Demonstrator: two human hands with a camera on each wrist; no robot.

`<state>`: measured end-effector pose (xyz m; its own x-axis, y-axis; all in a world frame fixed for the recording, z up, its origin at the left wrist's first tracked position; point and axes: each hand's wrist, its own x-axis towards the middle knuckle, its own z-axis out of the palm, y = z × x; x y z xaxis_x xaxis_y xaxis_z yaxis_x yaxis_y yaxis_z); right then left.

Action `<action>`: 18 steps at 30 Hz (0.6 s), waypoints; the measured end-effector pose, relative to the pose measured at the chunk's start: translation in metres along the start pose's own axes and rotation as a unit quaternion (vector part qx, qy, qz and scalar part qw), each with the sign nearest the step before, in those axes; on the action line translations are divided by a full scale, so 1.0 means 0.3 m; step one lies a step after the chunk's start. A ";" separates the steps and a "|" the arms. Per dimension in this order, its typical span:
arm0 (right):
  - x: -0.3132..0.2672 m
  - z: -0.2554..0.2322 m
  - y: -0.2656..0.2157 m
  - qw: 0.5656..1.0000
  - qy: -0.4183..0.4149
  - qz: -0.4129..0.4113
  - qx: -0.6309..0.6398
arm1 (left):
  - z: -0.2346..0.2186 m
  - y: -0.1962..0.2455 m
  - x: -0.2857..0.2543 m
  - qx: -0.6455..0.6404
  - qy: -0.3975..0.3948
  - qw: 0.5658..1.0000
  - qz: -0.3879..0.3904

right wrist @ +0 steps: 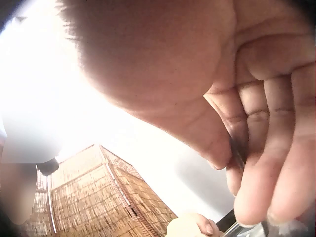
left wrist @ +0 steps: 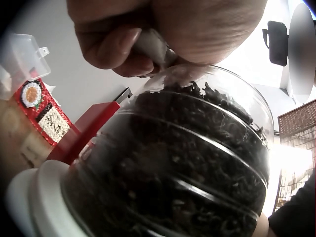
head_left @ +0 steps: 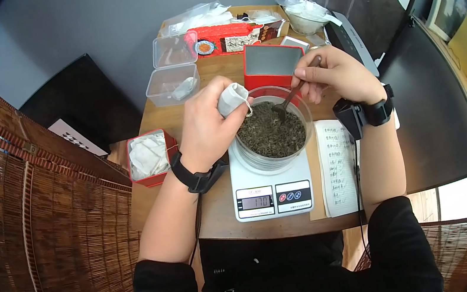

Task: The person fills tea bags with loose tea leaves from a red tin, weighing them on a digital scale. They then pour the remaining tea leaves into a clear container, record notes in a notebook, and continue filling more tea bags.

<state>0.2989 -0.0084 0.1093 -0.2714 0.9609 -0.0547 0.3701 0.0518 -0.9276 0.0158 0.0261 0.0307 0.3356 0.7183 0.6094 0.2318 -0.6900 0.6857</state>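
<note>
The left hand (head_left: 207,129) pinches a small white paper tea bag (head_left: 233,98) at ten o'clock of the clear round tea-leaf jar (head_left: 272,131), while the right hand (head_left: 337,74) grips a slim metal spoon (head_left: 292,97) slanting down-left into it.

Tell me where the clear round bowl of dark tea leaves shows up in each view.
Head: clear round bowl of dark tea leaves, centre, on the white kitchen scale.
Left wrist: bowl fills the lower frame.
Right wrist: not clearly in it.
Shared landmark: the red square tin behind the bowl.
</note>
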 end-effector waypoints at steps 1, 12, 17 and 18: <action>0.010 -0.002 0.013 1.000 0.001 -0.001 -0.001 | -0.001 0.002 0.003 -0.001 -0.007 1.000 -0.002; 0.044 -0.048 0.099 0.969 -0.012 -0.004 0.247 | -0.014 0.020 0.005 0.010 -0.014 1.000 -0.007; 0.037 -0.080 0.106 0.960 -0.008 -0.058 0.275 | -0.013 0.016 0.005 0.025 0.002 1.000 0.010; 0.036 -0.082 0.102 0.953 -0.004 -0.078 0.294 | -0.014 0.016 0.005 0.028 0.003 1.000 0.013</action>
<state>0.3293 0.0102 0.0894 -0.2896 0.9520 0.0995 -0.2367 0.0295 -0.9711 0.0136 0.0243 0.0365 0.3375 0.7007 0.6286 0.2733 -0.7120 0.6469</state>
